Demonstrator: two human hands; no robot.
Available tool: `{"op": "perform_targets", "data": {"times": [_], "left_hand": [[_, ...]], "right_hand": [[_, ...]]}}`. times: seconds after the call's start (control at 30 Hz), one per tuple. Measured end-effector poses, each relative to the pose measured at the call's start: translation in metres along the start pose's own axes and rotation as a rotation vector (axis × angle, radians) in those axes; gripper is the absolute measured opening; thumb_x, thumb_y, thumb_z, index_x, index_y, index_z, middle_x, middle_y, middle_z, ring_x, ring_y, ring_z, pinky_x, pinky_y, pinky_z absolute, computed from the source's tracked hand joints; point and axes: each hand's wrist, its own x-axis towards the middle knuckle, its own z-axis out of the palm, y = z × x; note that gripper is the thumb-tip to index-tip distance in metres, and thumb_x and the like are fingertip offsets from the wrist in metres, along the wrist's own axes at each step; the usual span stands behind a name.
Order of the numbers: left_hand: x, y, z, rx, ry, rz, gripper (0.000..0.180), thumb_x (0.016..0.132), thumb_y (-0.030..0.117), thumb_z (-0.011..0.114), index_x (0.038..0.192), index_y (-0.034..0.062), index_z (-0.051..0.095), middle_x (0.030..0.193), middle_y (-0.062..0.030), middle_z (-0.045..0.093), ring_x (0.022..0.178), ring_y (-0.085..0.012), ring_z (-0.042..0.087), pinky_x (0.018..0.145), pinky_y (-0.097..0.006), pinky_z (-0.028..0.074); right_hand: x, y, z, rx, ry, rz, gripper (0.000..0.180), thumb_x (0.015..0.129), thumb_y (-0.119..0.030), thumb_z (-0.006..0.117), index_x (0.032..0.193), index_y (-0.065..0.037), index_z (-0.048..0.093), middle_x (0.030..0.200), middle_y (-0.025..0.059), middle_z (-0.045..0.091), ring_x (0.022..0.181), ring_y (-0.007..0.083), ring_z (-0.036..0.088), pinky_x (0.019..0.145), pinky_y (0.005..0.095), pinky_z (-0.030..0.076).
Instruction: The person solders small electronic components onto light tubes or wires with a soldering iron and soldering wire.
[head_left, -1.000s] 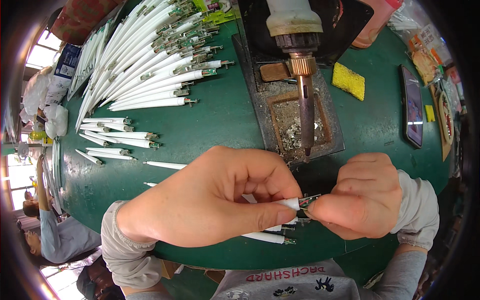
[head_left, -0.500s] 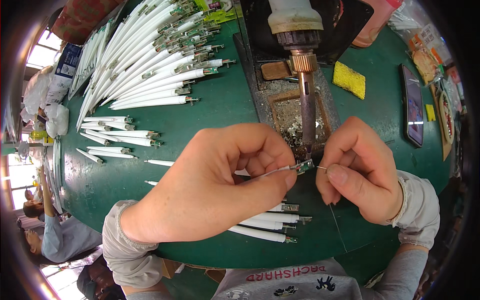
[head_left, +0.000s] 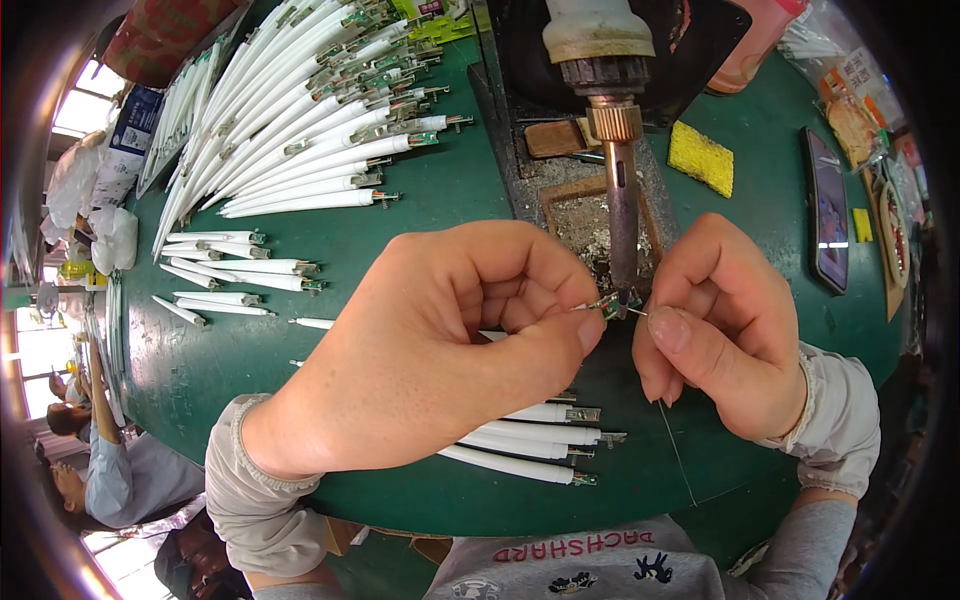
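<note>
My left hand (head_left: 430, 360) pinches a small green circuit board (head_left: 606, 304) between thumb and forefinger. Most of the piece it belongs to is hidden behind that hand. Straight above the board stands a fixed soldering iron (head_left: 621, 200), and its dark tip meets the board's right end, as far as I can see. From the right, my right hand (head_left: 725, 340) holds a thin solder wire (head_left: 673, 435) in its closed thumb and fingers. The wire's short front end points at the tip, while the rest trails down toward the table edge.
White tubes with circuit boards (head_left: 330, 130) lie fanned at the far left; several more (head_left: 530, 440) lie under my left hand. A tray with solder crumbs (head_left: 555, 200) sits beneath the iron. Right of it are a yellow sponge (head_left: 700, 159) and a phone (head_left: 828, 215). Other people sit left.
My left hand has lifted the board up and slightly right, from below the iron to its tip. My right hand has followed a little upward with the solder wire.
</note>
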Motion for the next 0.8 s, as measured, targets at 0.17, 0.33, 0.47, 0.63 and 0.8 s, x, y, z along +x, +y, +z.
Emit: {"op": "perform_targets", "data": {"times": [0.17, 0.33, 0.47, 0.63, 0.8], "left_hand": [[0.000, 0.001, 0.001, -0.026, 0.003, 0.013, 0.012, 0.084, 0.005, 0.064, 0.092, -0.0002, 0.057, 0.076, -0.0029, 0.063, 0.060, -0.0029, 0.053, 0.053, -0.016, 0.040], [-0.001, 0.002, 0.000, -0.100, 0.002, -0.053, 0.010, 0.086, 0.005, 0.063, 0.092, -0.0003, 0.057, 0.074, -0.0050, 0.062, 0.056, -0.0037, 0.051, 0.047, -0.016, 0.036], [-0.001, 0.004, -0.004, -0.100, 0.012, -0.156, 0.011, 0.086, 0.005, 0.063, 0.093, -0.0005, 0.058, 0.074, -0.0058, 0.062, 0.054, -0.0039, 0.050, 0.044, -0.017, 0.034], [-0.002, -0.003, -0.004, -0.037, -0.017, -0.077, 0.011, 0.085, 0.002, 0.064, 0.094, -0.0016, 0.059, 0.076, -0.0031, 0.062, 0.058, -0.0027, 0.051, 0.049, -0.017, 0.037], [-0.004, -0.010, -0.007, 0.091, -0.028, 0.002, 0.014, 0.084, 0.000, 0.064, 0.096, -0.0031, 0.059, 0.082, -0.0012, 0.062, 0.071, -0.0023, 0.054, 0.060, -0.017, 0.042]], "right_hand": [[0.000, 0.000, 0.003, -0.004, 0.023, -0.014, 0.019, 0.096, -0.017, 0.052, 0.095, -0.004, 0.038, 0.067, 0.0089, 0.058, 0.052, 0.0090, 0.051, 0.047, 0.0202, 0.040], [0.000, 0.001, 0.003, -0.017, 0.010, -0.008, 0.020, 0.096, -0.019, 0.051, 0.095, -0.005, 0.038, 0.066, 0.0086, 0.057, 0.051, 0.0088, 0.051, 0.047, 0.0200, 0.040], [0.001, 0.003, 0.001, -0.035, 0.000, 0.014, 0.021, 0.097, -0.021, 0.050, 0.095, -0.004, 0.037, 0.064, 0.0077, 0.055, 0.049, 0.0083, 0.049, 0.045, 0.0200, 0.038], [-0.002, 0.003, -0.002, -0.027, 0.003, 0.071, 0.021, 0.098, -0.020, 0.048, 0.093, -0.003, 0.037, 0.061, 0.0069, 0.054, 0.045, 0.0071, 0.046, 0.042, 0.0197, 0.034], [-0.005, 0.007, -0.001, -0.001, 0.063, 0.023, 0.009, 0.097, -0.009, 0.048, 0.094, -0.003, 0.043, 0.058, -0.0009, 0.050, 0.048, 0.0023, 0.041, 0.045, 0.0194, 0.029]]}}
